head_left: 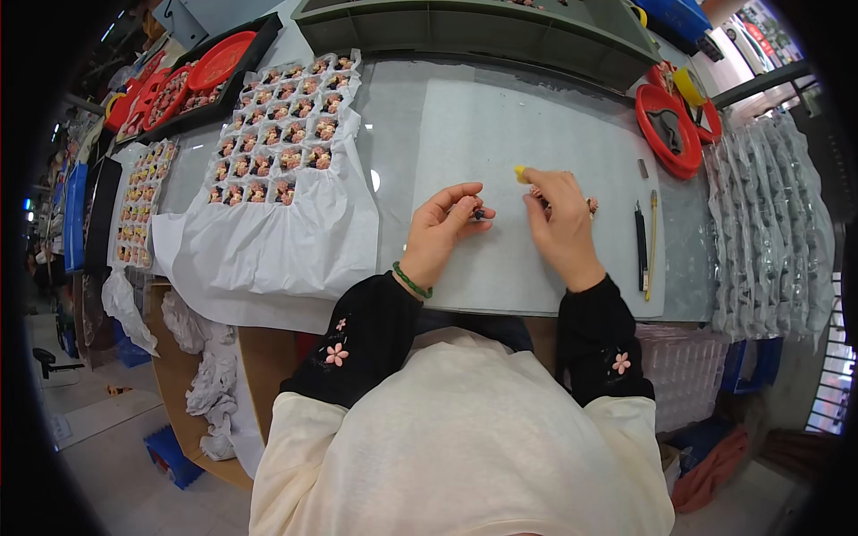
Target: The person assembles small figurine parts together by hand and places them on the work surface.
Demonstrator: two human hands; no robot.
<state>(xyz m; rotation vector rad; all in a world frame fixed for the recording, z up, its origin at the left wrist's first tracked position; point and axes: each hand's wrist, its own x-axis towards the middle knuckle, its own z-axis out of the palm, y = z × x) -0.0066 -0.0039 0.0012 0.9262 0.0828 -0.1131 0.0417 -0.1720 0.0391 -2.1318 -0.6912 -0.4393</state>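
Between the thumb and fingers of my left hand (pixel 438 230) is a small figurine piece (pixel 478 213) with dark parts; the fingers cover most of it. My right hand (pixel 565 225) is a short way to the right, its thumb and fingers closed around a small pinkish figurine piece (pixel 536 191). At its index fingertip shows a bit of yellow (pixel 520 172); I cannot tell whether it is worn or held. Another small pink piece (pixel 592 205) shows just past the right hand's outer side. Both hands are over a white sheet (pixel 474 116) on the grey table.
Left stands a white tray (pixel 273 134) of several small figurines, with white paper (pixel 277 246) below it. Red dishes (pixel 668 129), a black pen-like tool (pixel 641 246) and a thin yellow stick (pixel 652 241) lie right. Stacked clear trays (pixel 770 223) stand far right; a grey-green bin (pixel 483 36) is behind.
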